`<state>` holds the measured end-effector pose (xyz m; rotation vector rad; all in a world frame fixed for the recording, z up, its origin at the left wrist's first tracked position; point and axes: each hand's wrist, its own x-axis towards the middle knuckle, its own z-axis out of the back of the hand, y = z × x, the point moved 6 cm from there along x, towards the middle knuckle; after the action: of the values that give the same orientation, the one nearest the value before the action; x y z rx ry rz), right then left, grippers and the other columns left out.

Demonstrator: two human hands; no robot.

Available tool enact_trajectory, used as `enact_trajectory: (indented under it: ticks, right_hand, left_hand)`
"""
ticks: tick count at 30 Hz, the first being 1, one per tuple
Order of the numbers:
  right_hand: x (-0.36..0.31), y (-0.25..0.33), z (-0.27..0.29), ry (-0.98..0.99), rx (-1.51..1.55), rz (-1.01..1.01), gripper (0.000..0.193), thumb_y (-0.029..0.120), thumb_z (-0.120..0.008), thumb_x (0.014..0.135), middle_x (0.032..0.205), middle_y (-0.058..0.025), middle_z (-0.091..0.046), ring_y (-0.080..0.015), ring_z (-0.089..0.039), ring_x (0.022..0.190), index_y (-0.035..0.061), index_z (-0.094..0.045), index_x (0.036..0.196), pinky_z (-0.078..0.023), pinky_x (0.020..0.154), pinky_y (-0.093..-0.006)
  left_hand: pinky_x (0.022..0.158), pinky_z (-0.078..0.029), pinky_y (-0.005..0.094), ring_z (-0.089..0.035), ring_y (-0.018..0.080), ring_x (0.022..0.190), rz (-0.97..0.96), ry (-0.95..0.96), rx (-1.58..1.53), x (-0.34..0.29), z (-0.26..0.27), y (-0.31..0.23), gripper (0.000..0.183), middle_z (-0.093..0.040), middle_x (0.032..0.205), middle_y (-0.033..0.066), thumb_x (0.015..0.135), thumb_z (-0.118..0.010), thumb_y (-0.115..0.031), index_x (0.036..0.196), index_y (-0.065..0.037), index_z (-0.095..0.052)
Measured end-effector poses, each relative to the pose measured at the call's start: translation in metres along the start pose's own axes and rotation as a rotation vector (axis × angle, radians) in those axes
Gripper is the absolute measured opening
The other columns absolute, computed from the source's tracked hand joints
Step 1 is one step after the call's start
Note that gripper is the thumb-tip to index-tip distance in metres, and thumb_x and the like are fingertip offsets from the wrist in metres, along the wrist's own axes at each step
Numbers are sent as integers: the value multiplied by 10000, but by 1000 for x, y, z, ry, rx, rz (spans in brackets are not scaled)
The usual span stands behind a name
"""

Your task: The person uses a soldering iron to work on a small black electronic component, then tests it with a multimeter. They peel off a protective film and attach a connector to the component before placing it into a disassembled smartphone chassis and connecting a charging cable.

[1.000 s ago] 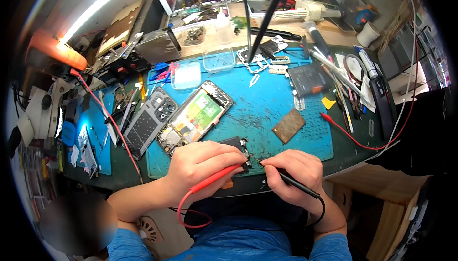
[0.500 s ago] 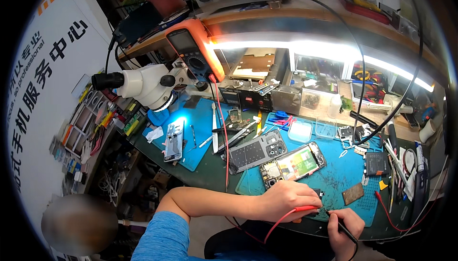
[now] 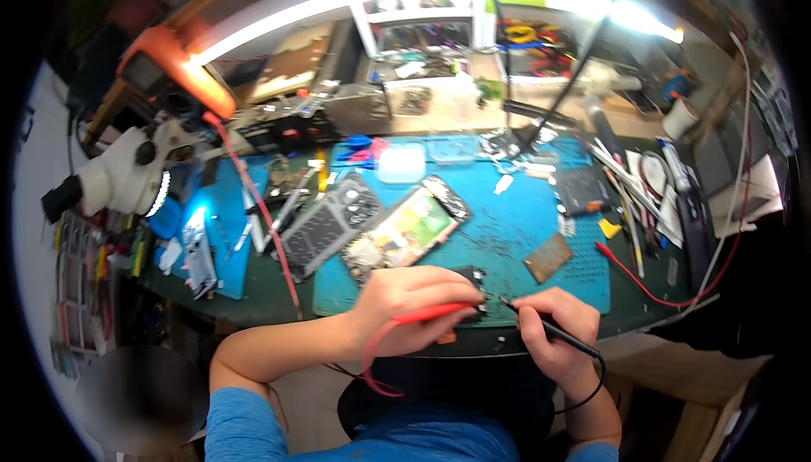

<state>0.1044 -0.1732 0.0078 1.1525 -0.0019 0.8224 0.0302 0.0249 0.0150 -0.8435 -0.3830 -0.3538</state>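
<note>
Hands, two: your left hand [image 3: 414, 306] is grasping one red probe [image 3: 431, 313], your right hand [image 3: 564, 329] is grasping one black probe [image 3: 568, 338]; each grip is closing around its pen-shaped body. Dark flat part, one [image 3: 467, 272]: it is lying near the front of the larger blue mat [image 3: 507, 217], partly under your left hand; whether either probe tip is touching it, you cannot tell. Phone pieces, two: one opened phone [image 3: 414, 230] is lying beyond your left hand, with one grey back cover [image 3: 325, 230] lying to its left. Brown plate, one [image 3: 549, 258]: it is lying beyond your right hand. Instruments, two: one orange multimeter [image 3: 173, 76] and one white microscope [image 3: 127, 171] are showing at the left. Against half a second earlier, your view is swinging right: both instruments are appearing farther left, your right sleeve [image 3: 593, 452] is coming into sight, and both hands are keeping their probes.
</note>
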Motion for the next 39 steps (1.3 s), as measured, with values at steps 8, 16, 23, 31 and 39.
enact_trajectory:
  ticks: [8,16,23,31,39]
  right_hand:
    - [15,-2,0,23,48,-90,160,20,-747,888,868,-136,-733,-244,-710,718,-5,-752,1046,-545,641,-320]
    - [15,-10,-5,37,43,-112,116,7,-718,877,818,-133,-731,-242,-714,687,-5,-762,984,-548,623,-321]
    - [17,-9,-6,48,24,-87,123,5,-724,863,818,-137,-732,-251,-723,683,-8,-760,980,-551,620,-324]
    - [18,-9,-7,53,1,-31,126,3,-721,861,816,-127,-727,-252,-719,683,-3,-752,983,-547,613,-331]
    - [19,-6,-6,68,5,-13,126,-3,-719,862,827,-123,-729,-252,-722,693,-8,-742,986,-553,619,-332]
  left_hand:
    - [789,-601,342,-744,267,921,89,-54,-34,8,5,7,218,-757,1041,123,885,-795,-20,1099,-30,-751]
    - [795,-605,349,-747,278,908,96,-22,-2,8,-1,10,218,-758,1034,129,877,-802,-35,1090,-29,-755]
    - [792,-609,355,-752,287,907,107,-39,-10,10,-2,11,218,-760,1030,138,867,-807,-23,1078,-19,-752]
    - [789,-610,357,-752,289,905,101,-36,7,12,-2,11,220,-763,1029,137,862,-809,-24,1075,-19,-752]
    - [786,-610,356,-753,289,904,108,-29,19,12,-2,10,215,-764,1032,138,860,-809,-24,1069,-21,-756]
